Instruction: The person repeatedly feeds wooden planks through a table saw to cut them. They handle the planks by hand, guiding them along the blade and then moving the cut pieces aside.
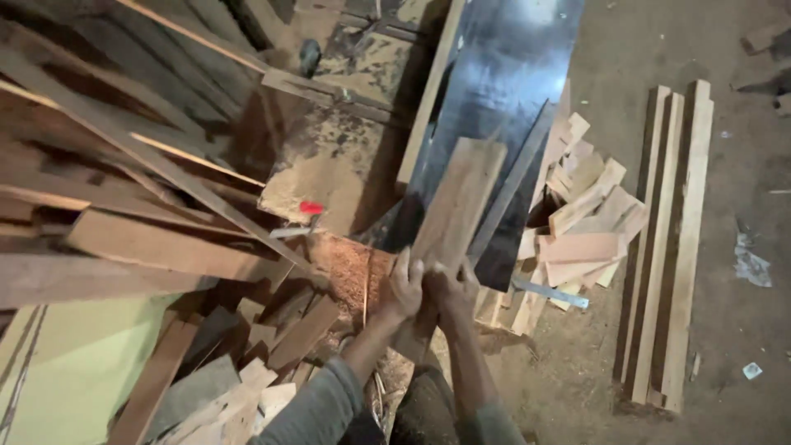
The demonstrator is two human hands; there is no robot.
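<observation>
Gripping a wooden board (455, 206) at frame centre, we clench both left hand (404, 290) and right hand (451, 292) fingers around its lower end, offcuts (581, 218) piled right.

Raw wood, sawdust and one glossy dark sheet

A pale, matt wooden board (458, 202), unfinished and faintly grained, is clasped at its lower end by the left hand (404, 288) and the right hand (451, 290), both bare. Just behind the board a dark sheet (494, 91) is laid, smooth and glossy enough to throw back light. To the right of the board, rough-sawn offcuts (587, 222) of light wood are heaped, and a thin strip of dull grey metal (550, 292) is seen below them. Further right, long unplaned battens (669, 239) rest on a dusty, matt floor (741, 124). Left of the board, reddish sawdust (350, 268) looks granular, and a worn, blotched counter (329, 173) is seen above it.
</observation>
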